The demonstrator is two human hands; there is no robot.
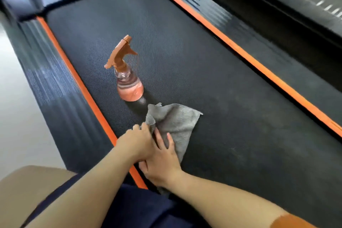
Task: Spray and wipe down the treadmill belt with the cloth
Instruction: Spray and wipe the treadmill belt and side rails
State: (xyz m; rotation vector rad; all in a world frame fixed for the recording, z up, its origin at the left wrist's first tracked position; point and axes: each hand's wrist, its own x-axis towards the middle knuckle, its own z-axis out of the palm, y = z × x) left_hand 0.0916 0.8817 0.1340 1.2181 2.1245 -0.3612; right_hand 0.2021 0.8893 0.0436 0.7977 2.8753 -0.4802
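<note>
Spanning the view, belt [203, 61] carries grey cloth [175, 120] by its near left edge. Bottle [129, 87] stands upright just beyond. Left hand [137, 140] pinches the cloth's edge; right hand [162, 163] lies flat on it, fingers straight. Risk: 1 forward wipe probably topples the bottle.

Black textured treadmill belt [203, 61], flat. Clear spray bottle [129, 87], orange trigger, upright on belt's left part. Crumpled grey cloth [175, 120] on belt, nearer you.
</note>
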